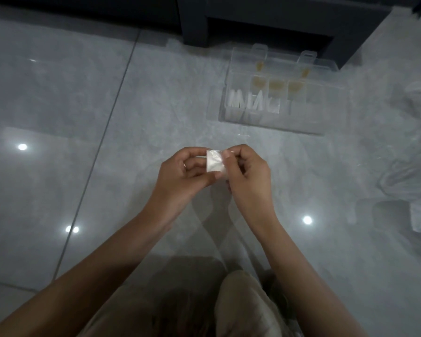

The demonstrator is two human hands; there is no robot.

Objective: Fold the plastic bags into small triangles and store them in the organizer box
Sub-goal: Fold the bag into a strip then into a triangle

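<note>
I see left hand (180, 172) and right hand (247, 171) pinching folded bag (214, 162) near organizer box (281, 98); thin, slippery, grip edges

Folded white bag (214, 161) (small, aloft)

Two hands (182, 173) (250, 175), one bag (214, 163), one box (284, 124)

Glossy grey tiled floor (58, 93), clear plastic compartmented organizer box (277, 122) lying open on it, crumpled translucent plastic bags (401, 178) at right, dark cabinet base (195, 32) beyond.
</note>
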